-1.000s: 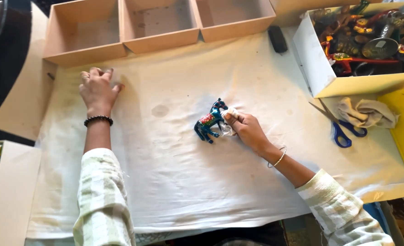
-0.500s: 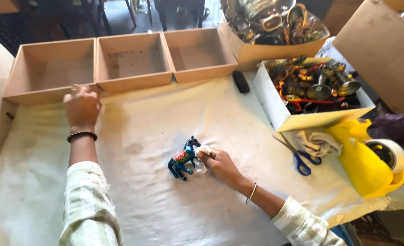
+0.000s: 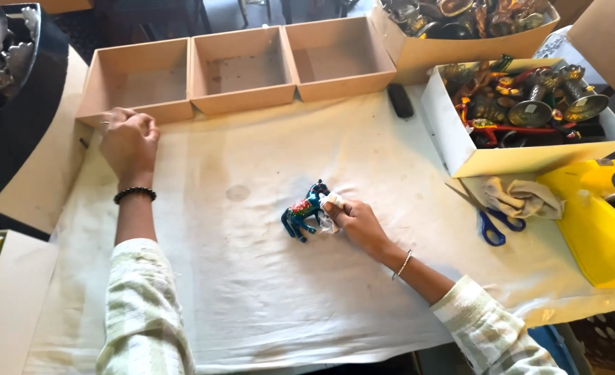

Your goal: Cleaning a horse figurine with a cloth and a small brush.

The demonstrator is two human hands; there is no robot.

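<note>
A small blue painted horse figurine (image 3: 302, 210) stands on the white cloth (image 3: 266, 278) near the middle of the table. My right hand (image 3: 357, 223) presses a small white rag (image 3: 330, 208) against the horse's rear. My left hand (image 3: 128, 142) rests curled on the cloth at the far left, just in front of the left compartment of the tan tray, holding nothing. It wears a black bead bracelet.
A tan three-compartment tray (image 3: 238, 66) lines the far edge. A white box (image 3: 523, 111) of metal trinkets sits at right, another box (image 3: 460, 28) behind it. Blue scissors (image 3: 491, 226), a crumpled cloth (image 3: 523, 198), a yellow container (image 3: 592, 222) and a black remote (image 3: 400, 101) lie nearby.
The view has shifted around the table. My right hand stays on the horse with the rag; my left hand stays put near the tray.
</note>
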